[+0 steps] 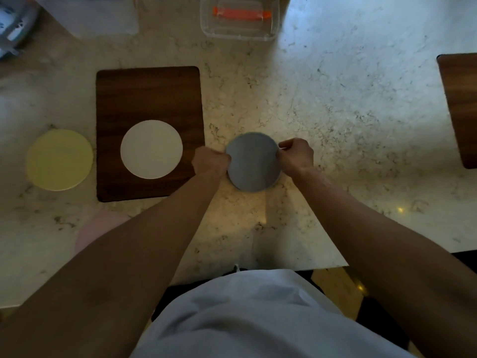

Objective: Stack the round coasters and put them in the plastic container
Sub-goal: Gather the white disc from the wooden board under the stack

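Observation:
A grey round coaster (253, 162) lies on the marble counter in front of me. My left hand (210, 161) pinches its left edge and my right hand (296, 156) pinches its right edge. A white round coaster (151, 149) rests on a dark wooden board (148, 99) to the left. Further left a yellow round coaster (60, 159) lies on the counter. A pink coaster (90, 231) shows partly under my left forearm. The clear plastic container (240, 32) with an orange clip stands at the far edge, beyond the grey coaster.
A frosted plastic lid or box (103, 19) sits at the far left, beside a grey device (15, 27). Another dark wooden board (462, 109) juts in at the right edge. The counter's near edge (322, 266) runs just before my body.

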Demonstrator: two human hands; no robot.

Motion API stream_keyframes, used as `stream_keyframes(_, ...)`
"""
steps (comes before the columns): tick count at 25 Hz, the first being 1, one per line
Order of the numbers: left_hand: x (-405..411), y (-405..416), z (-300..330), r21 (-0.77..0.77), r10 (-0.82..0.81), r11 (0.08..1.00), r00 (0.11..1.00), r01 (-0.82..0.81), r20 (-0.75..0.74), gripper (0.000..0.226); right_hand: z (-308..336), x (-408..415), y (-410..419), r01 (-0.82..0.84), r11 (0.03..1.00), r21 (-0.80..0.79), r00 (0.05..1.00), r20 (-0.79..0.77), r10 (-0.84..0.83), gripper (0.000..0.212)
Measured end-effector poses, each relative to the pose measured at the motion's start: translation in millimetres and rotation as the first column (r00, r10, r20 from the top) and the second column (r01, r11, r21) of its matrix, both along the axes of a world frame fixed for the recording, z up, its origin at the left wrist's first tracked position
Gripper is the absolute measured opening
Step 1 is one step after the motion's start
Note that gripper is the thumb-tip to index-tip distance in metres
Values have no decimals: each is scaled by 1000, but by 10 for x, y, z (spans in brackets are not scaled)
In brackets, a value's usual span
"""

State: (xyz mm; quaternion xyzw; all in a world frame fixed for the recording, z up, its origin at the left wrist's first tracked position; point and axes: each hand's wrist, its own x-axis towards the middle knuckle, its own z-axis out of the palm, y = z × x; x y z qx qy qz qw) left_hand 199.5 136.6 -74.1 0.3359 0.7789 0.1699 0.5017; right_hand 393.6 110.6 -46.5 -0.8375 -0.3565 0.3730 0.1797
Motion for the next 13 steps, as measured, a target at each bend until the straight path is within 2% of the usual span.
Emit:
stream_keyframes(2, -186, -39, 4, -19, 40, 999, 996, -39, 76, 7, 12, -174, -26, -39, 999, 22, 999, 1, 39, 29)
stream_keyframes(6, -667, -57, 170, -16, 168, 986, 981, -167, 98, 10, 19, -639, 0, -122, 989, 81, 992, 8, 122, 29)
stream_keyframes(9, -1128, -7, 340, 53, 205, 977, 977, -209, 64, 5, 25, -1020, 116, -156, 984, 89, 988, 1, 156, 28)
stream_keyframes(13, -1695, 100, 451, 96, 189, 978, 982, -187, -19, 1, 32, -1514, 324, -221, 970, 100, 973, -39, 226, 25)
